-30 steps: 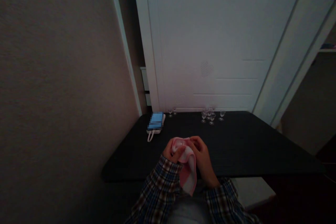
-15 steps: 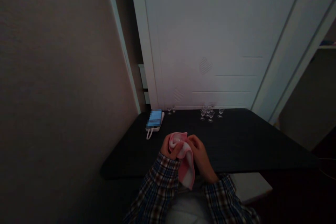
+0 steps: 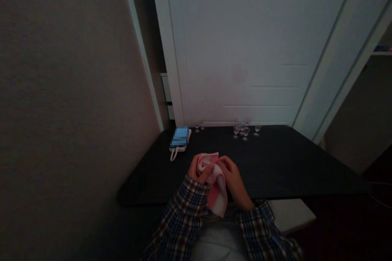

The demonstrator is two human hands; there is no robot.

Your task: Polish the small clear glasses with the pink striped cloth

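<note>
A pink and white cloth [image 3: 218,187] is bunched between my two hands above the near side of the dark table [image 3: 275,163]. My left hand [image 3: 197,170] is closed round the bunched part, its thumb pressed on top. My right hand [image 3: 229,170] has its fingers pinched at the cloth's right upper edge. One end of the cloth hangs down between my forearms. Something clear seems to show within the folds, but the dim light keeps me from telling what it is.
Several small stemmed glasses [image 3: 241,129] stand at the table's back, with two more glasses [image 3: 199,127] farther left. A phone [image 3: 180,136] lies on a white device with a looped strap at the back left. A white panel [image 3: 239,40] rises behind; a wall [image 3: 76,89] borders the left.
The view has shifted very slightly. Both hands keep nearly the same hold on the cloth, and the glasses and phone have not moved.
</note>
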